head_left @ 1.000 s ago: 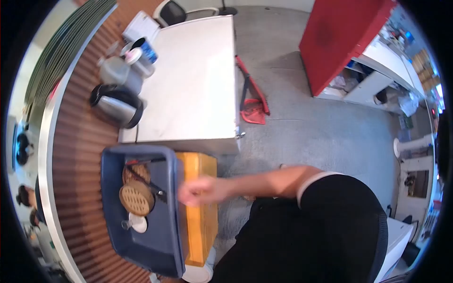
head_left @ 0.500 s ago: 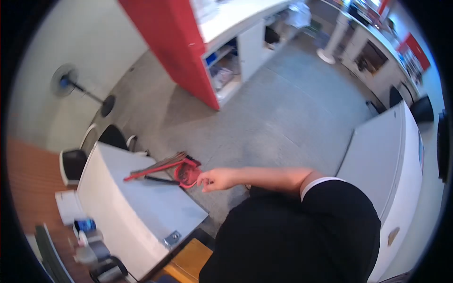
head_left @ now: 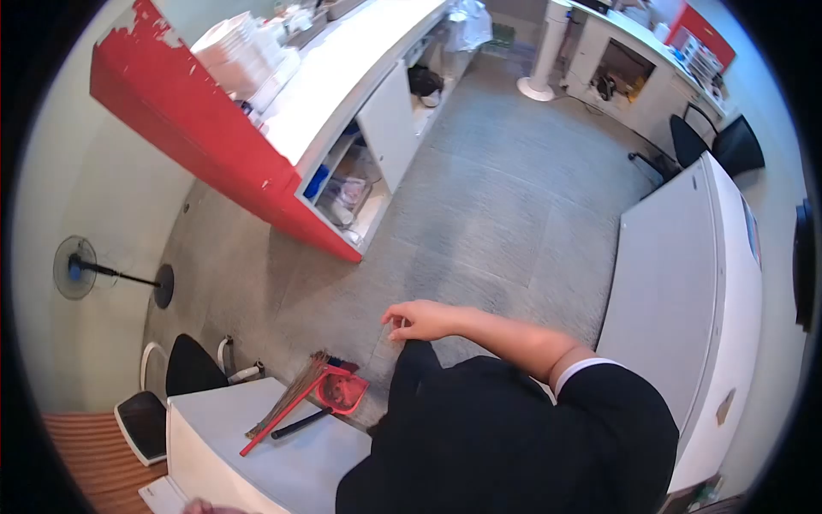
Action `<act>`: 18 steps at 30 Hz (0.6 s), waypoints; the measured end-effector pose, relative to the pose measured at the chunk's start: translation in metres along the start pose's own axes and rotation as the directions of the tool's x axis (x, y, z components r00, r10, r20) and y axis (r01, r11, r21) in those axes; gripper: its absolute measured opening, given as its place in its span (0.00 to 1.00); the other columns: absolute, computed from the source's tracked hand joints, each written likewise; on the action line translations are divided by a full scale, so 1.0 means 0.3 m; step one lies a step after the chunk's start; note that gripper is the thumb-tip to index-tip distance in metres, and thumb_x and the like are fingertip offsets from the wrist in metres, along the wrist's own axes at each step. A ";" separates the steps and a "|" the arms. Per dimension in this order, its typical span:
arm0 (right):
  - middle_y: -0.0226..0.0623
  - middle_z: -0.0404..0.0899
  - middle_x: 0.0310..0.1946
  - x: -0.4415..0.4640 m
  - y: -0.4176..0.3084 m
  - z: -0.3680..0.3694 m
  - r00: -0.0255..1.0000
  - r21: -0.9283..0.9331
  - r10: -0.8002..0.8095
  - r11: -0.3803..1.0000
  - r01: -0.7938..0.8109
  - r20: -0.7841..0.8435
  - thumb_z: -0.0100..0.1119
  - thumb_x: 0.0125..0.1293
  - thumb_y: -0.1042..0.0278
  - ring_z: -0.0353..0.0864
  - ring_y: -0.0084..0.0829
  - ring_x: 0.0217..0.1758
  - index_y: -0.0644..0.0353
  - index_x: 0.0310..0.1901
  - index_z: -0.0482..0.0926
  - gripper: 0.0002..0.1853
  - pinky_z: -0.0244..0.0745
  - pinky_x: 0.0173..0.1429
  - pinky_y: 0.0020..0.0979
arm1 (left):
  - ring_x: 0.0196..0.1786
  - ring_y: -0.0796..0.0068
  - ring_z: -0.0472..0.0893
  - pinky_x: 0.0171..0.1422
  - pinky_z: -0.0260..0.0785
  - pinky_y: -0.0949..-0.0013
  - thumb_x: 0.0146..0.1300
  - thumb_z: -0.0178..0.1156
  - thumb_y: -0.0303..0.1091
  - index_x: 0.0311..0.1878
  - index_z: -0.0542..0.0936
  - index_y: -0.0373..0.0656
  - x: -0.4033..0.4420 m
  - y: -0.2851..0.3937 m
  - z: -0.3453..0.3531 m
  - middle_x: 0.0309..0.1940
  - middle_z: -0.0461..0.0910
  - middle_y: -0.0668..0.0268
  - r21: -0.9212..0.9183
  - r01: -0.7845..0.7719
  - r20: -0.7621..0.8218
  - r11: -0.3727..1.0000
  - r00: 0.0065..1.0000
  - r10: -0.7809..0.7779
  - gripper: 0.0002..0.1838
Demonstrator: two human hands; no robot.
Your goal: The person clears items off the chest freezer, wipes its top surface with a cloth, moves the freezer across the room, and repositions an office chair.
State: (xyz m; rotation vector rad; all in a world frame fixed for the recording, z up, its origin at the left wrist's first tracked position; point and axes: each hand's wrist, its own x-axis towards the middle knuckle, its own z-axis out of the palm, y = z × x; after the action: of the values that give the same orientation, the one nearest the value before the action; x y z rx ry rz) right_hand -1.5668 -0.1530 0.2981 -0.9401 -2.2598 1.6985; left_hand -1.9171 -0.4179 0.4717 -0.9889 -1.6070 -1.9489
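My right hand (head_left: pixel 419 320) hangs in front of my body above the grey floor, its fingers loosely bent and apart with nothing in them. Below and left of it is a red dustpan (head_left: pixel 344 394), with a stick broom (head_left: pixel 287 403) beside it. The dustpan does not touch my hand. A red handle (head_left: pixel 282 414) and a shorter black one (head_left: pixel 300 423) reach across a white freezer-like box (head_left: pixel 214 403). At the bottom left edge a sliver of what seems to be my left hand (head_left: pixel 210 507) shows; its fingers are mostly cut off.
Ahead stands a white counter (head_left: pixel 330 81) with a red end panel (head_left: pixel 214 146) and open shelves (head_left: pixel 347 184). To the right is a large white appliance (head_left: pixel 672 248). A standing fan (head_left: pixel 77 267) and black chairs (head_left: pixel 193 373) are on the left; another chair (head_left: pixel 715 141) is far right.
The view has swung, so the counter, fan, dustpan and broom appear lower and farther left. My right hand now sits clear of the dustpan in view. A sliver of hand has appeared bottom left.
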 end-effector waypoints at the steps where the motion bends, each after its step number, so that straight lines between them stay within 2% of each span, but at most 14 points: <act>1: 0.37 0.74 0.34 0.026 0.006 -0.001 1.000 0.000 -0.009 1.000 0.009 0.025 0.54 0.54 0.55 0.73 0.31 0.37 0.59 0.47 0.67 0.22 0.67 0.42 0.30 | 0.26 0.80 0.61 0.30 0.54 0.79 0.56 0.46 0.25 0.38 0.65 0.36 0.009 0.001 0.108 0.24 0.65 0.66 -0.140 -0.002 0.079 0.990 0.997 0.013 0.06; 2: 0.39 0.74 0.35 0.042 0.017 -0.003 0.999 0.031 -0.005 1.000 0.004 0.053 0.53 0.54 0.55 0.73 0.33 0.39 0.59 0.47 0.67 0.22 0.67 0.43 0.32 | 0.27 0.81 0.62 0.30 0.54 0.79 0.56 0.46 0.24 0.37 0.66 0.37 0.028 -0.036 0.188 0.24 0.65 0.66 -0.171 -0.060 0.167 0.983 0.982 0.089 0.06; 4: 0.42 0.73 0.39 0.072 0.084 -0.058 1.000 0.045 0.019 0.999 -0.019 0.002 0.53 0.54 0.55 0.72 0.35 0.42 0.60 0.47 0.67 0.22 0.67 0.45 0.32 | 0.25 0.82 0.62 0.30 0.55 0.79 0.53 0.49 0.28 0.34 0.69 0.38 0.057 -0.129 0.395 0.25 0.67 0.68 0.091 -0.001 0.106 0.996 0.994 -0.009 0.06; 5: 0.43 0.73 0.41 0.084 0.172 -0.078 0.997 0.042 0.036 0.999 -0.033 -0.063 0.53 0.54 0.56 0.72 0.35 0.44 0.60 0.48 0.67 0.22 0.67 0.46 0.32 | 0.33 0.79 0.69 0.36 0.62 0.78 0.50 0.49 0.25 0.38 0.69 0.36 0.074 -0.225 0.481 0.34 0.69 0.65 0.137 0.261 0.136 0.956 0.951 -0.279 0.10; 6: 0.43 0.72 0.43 0.086 0.282 -0.094 0.981 0.077 0.137 0.989 -0.128 -0.136 0.54 0.54 0.56 0.71 0.36 0.46 0.60 0.48 0.67 0.22 0.66 0.48 0.32 | 0.34 0.77 0.70 0.38 0.64 0.76 0.51 0.51 0.26 0.38 0.71 0.37 0.068 -0.179 0.652 0.34 0.70 0.65 0.041 0.420 0.312 0.907 0.857 -0.411 0.10; 7: 0.39 0.74 0.38 0.085 0.388 -0.124 0.956 0.040 0.208 0.978 -0.204 -0.207 0.55 0.53 0.53 0.73 0.31 0.40 0.60 0.46 0.70 0.23 0.67 0.44 0.31 | 0.35 0.76 0.71 0.40 0.65 0.74 0.51 0.53 0.29 0.39 0.71 0.37 0.059 -0.276 0.731 0.34 0.71 0.64 0.184 0.307 0.492 0.934 0.794 -0.358 0.11; 8: 0.42 0.75 0.36 0.052 0.551 -0.112 0.898 -0.206 0.351 0.889 -0.408 -0.264 0.54 0.53 0.53 0.73 0.34 0.39 0.61 0.46 0.69 0.24 0.68 0.44 0.32 | 0.35 0.75 0.73 0.42 0.66 0.73 0.52 0.55 0.33 0.40 0.71 0.37 0.045 -0.413 0.762 0.33 0.72 0.63 0.314 0.176 0.642 0.933 0.685 -0.345 0.13; 9: 0.48 0.74 0.39 -0.007 0.650 -0.111 0.773 -0.186 0.576 0.756 -0.627 -0.267 0.52 0.52 0.53 0.73 0.40 0.43 0.61 0.45 0.71 0.23 0.67 0.46 0.35 | 0.37 0.74 0.74 0.44 0.66 0.71 0.51 0.57 0.34 0.42 0.71 0.38 0.003 -0.439 0.815 0.34 0.73 0.61 0.256 0.372 0.765 0.892 0.487 -0.422 0.16; 10: 0.48 0.74 0.39 -0.122 0.900 -0.081 0.763 -0.205 0.554 0.748 -0.632 -0.333 0.52 0.52 0.54 0.73 0.41 0.44 0.63 0.44 0.71 0.23 0.67 0.46 0.37 | 0.40 0.70 0.75 0.46 0.66 0.69 0.52 0.57 0.36 0.45 0.70 0.39 -0.025 -0.416 0.850 0.38 0.73 0.58 0.302 0.219 0.890 0.928 0.283 -0.357 0.18; 11: 0.47 0.74 0.38 -0.210 1.012 -0.105 0.706 -0.158 0.640 0.697 -0.699 -0.304 0.51 0.52 0.54 0.72 0.40 0.43 0.63 0.43 0.71 0.22 0.66 0.44 0.37 | 0.45 0.68 0.73 0.49 0.65 0.68 0.54 0.53 0.37 0.50 0.67 0.40 -0.074 -0.432 0.882 0.44 0.71 0.57 0.326 0.210 0.941 0.922 0.021 -0.337 0.20; 12: 0.46 0.73 0.37 -0.275 1.064 -0.130 0.622 -0.071 0.748 0.624 -0.778 -0.230 0.51 0.52 0.54 0.72 0.39 0.41 0.62 0.42 0.71 0.21 0.66 0.42 0.36 | 0.48 0.64 0.71 0.51 0.63 0.65 0.55 0.53 0.42 0.51 0.65 0.40 -0.141 -0.453 0.897 0.46 0.70 0.56 0.262 0.107 0.964 0.959 -0.076 -0.255 0.23; 14: 0.45 0.73 0.34 -0.371 1.112 -0.153 0.446 0.042 0.893 0.449 -0.893 -0.067 0.50 0.52 0.55 0.71 0.38 0.38 0.62 0.40 0.72 0.19 0.65 0.39 0.36 | 0.49 0.61 0.70 0.53 0.61 0.64 0.54 0.51 0.47 0.52 0.64 0.41 -0.255 -0.426 0.927 0.46 0.70 0.55 0.286 0.123 0.927 0.950 -0.286 -0.242 0.26; 16: 0.43 0.72 0.32 -0.374 1.124 -0.205 0.368 0.056 0.929 0.365 -0.929 0.041 0.50 0.52 0.56 0.70 0.37 0.34 0.62 0.38 0.72 0.18 0.64 0.35 0.35 | 0.50 0.59 0.69 0.53 0.61 0.63 0.54 0.52 0.46 0.52 0.64 0.41 -0.338 -0.404 0.964 0.46 0.70 0.55 0.283 0.039 0.920 0.958 -0.294 -0.260 0.25; 18: 0.41 0.71 0.29 -0.367 1.138 -0.268 0.345 0.041 0.933 0.343 -0.939 0.102 0.49 0.53 0.57 0.69 0.35 0.31 0.61 0.36 0.72 0.16 0.63 0.31 0.34 | 0.49 0.59 0.69 0.53 0.61 0.62 0.53 0.52 0.46 0.51 0.64 0.41 -0.380 -0.394 0.955 0.45 0.70 0.55 0.352 0.047 0.914 0.935 -0.233 -0.332 0.25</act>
State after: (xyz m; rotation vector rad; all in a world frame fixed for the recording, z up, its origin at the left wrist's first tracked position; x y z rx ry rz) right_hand -1.3104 -0.0972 0.0407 -2.5543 -1.5880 2.1228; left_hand -1.8538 -0.1261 0.3304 -2.7827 -2.7362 -0.5781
